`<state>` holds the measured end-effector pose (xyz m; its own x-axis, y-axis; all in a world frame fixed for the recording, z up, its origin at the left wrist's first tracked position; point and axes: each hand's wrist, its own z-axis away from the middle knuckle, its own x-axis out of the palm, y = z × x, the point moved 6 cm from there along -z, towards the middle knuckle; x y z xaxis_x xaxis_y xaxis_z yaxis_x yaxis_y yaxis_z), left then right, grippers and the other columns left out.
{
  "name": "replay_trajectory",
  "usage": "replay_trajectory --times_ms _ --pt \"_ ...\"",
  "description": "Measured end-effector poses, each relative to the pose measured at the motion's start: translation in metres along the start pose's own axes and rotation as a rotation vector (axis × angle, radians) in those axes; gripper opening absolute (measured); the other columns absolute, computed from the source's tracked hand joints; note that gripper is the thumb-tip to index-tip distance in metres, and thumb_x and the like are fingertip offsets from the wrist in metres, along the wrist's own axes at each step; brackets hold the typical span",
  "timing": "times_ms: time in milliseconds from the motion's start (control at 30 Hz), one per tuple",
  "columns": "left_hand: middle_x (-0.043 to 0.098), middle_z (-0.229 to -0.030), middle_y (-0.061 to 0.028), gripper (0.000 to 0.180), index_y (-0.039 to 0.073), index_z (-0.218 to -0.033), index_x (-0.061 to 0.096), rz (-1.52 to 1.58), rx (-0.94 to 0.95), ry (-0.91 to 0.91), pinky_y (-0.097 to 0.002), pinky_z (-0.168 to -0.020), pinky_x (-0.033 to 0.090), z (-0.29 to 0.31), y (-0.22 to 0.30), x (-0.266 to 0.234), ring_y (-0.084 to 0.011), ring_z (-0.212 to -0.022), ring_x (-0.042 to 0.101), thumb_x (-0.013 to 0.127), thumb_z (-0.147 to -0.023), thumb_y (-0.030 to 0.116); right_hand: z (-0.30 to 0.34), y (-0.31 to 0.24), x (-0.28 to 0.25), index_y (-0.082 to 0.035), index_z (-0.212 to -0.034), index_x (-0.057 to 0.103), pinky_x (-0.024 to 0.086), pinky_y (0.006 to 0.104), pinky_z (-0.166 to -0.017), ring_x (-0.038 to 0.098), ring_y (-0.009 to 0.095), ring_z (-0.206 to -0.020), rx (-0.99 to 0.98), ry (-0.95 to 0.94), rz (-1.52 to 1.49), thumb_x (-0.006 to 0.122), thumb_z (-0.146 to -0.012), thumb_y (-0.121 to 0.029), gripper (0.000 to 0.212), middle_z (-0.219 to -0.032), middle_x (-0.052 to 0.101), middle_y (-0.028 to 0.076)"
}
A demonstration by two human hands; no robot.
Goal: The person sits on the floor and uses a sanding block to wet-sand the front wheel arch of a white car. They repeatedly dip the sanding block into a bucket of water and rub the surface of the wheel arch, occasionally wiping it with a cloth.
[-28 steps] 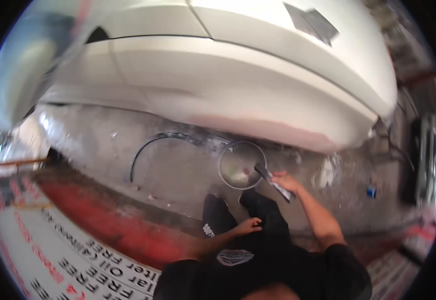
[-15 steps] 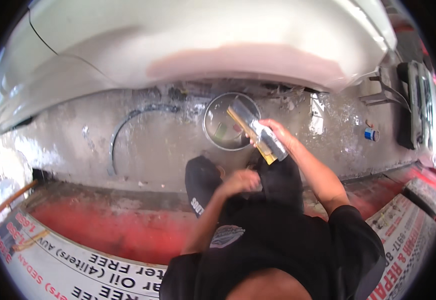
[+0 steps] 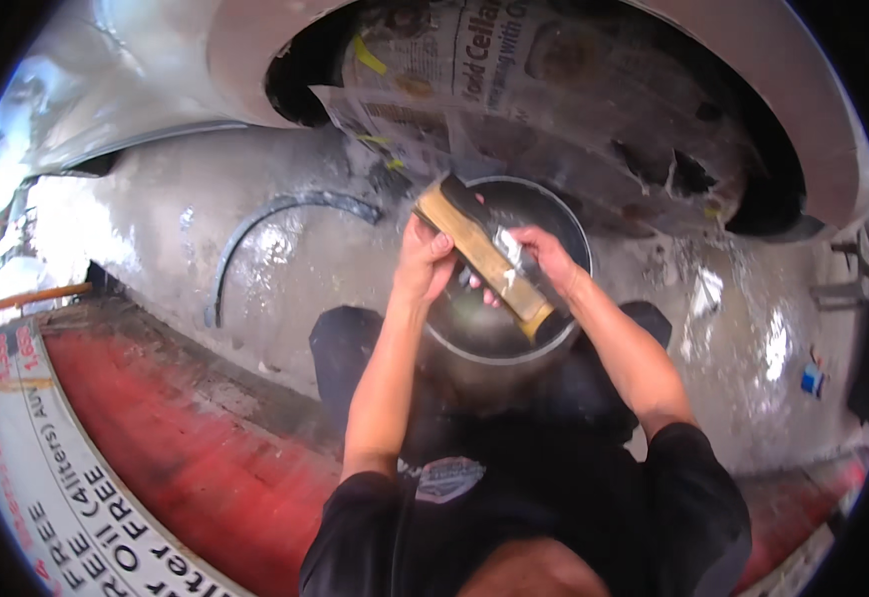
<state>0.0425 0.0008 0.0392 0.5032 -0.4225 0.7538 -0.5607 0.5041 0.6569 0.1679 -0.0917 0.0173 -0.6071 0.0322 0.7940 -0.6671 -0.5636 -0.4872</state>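
Observation:
Both my hands hold a long sanding block (image 3: 491,261), its yellowish-brown face turned up and a dark wet sheet along its side. My left hand (image 3: 423,261) is closed round its upper left end, thumb on the face. Gripping its right side, my right hand (image 3: 552,261) has some fingers under the block, partly hidden. Below the block stands a round dark basin (image 3: 499,359) on the floor between my knees. The block is tilted from upper left to lower right over the basin's opening.
Ahead is a car's wheel arch (image 3: 237,60) masked with newspaper (image 3: 434,70). A curved grey strip (image 3: 240,244) lies on the wet floor to the left. A small blue can (image 3: 812,379) is at right. A red ledge (image 3: 196,448) and a white sign board (image 3: 66,488) are behind.
My left hand, empty and blurred before, has come up and taken hold of the block. The view has shifted from a smooth car panel to the newspaper-masked wheel arch, with the basin nearer.

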Motion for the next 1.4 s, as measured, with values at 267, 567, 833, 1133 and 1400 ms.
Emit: replay_trajectory --times_ms 267,567,833,1133,1400 --pt "0.063 -0.129 -0.0170 0.073 0.005 -0.141 0.038 -0.238 0.103 0.413 -0.0363 -0.092 0.059 0.026 -0.045 -0.057 -0.0253 -0.110 0.068 0.083 -0.084 0.002 -0.029 -0.008 -0.021 -0.003 -0.165 0.020 0.038 0.0370 -0.117 0.046 0.029 -0.144 -0.471 0.093 1.365 0.078 -0.092 -0.032 0.097 -0.156 0.047 0.022" --pt "0.070 -0.099 -0.0171 0.032 0.002 -0.112 0.068 -1.796 0.182 0.651 -0.0513 -0.080 0.052 0.036 0.013 -0.023 -0.0410 -0.094 0.066 0.070 -0.094 0.029 -0.081 0.018 -0.091 -0.002 -0.150 0.052 0.041 0.0380 -0.115 0.050 0.033 -0.142 0.536 0.150 1.436 0.073 -0.091 -0.041 0.074 -0.149 0.056 0.023" --pt "0.060 -0.127 -0.0217 0.039 0.003 -0.126 0.066 -1.731 0.564 0.539 -0.0539 -0.094 0.049 0.015 0.001 -0.038 -0.0458 -0.116 0.057 0.070 -0.088 0.010 -0.145 0.111 -0.233 -0.016 -0.156 0.047 0.041 0.0543 -0.115 0.054 0.039 -0.138 0.386 0.437 2.057 0.067 -0.088 -0.029 0.072 -0.153 0.054 0.017" --pt "0.065 -0.118 -0.0269 0.037 0.005 -0.132 0.053 -1.833 0.170 0.306 -0.0558 -0.088 0.053 0.006 -0.005 -0.096 -0.0480 -0.107 0.065 0.062 -0.097 0.016 -0.038 0.000 0.014 -0.010 -0.113 0.078 0.045 0.0650 -0.092 0.060 0.037 -0.115 0.224 0.315 2.611 0.067 -0.088 -0.024 0.031 -0.117 0.070 0.019" --pt "0.064 -0.126 -0.0303 0.057 0.002 -0.145 0.048 -1.826 0.128 -0.181 -0.0553 -0.099 0.049 -0.060 -0.002 -0.062 -0.0494 -0.116 0.062 0.064 -0.097 0.029 0.212 -0.111 0.061 -0.014 -0.147 0.055 0.052 0.0523 -0.095 0.062 0.043 -0.110 -0.889 0.954 2.334 0.085 -0.080 -0.036 0.076 -0.120 0.062 0.026"
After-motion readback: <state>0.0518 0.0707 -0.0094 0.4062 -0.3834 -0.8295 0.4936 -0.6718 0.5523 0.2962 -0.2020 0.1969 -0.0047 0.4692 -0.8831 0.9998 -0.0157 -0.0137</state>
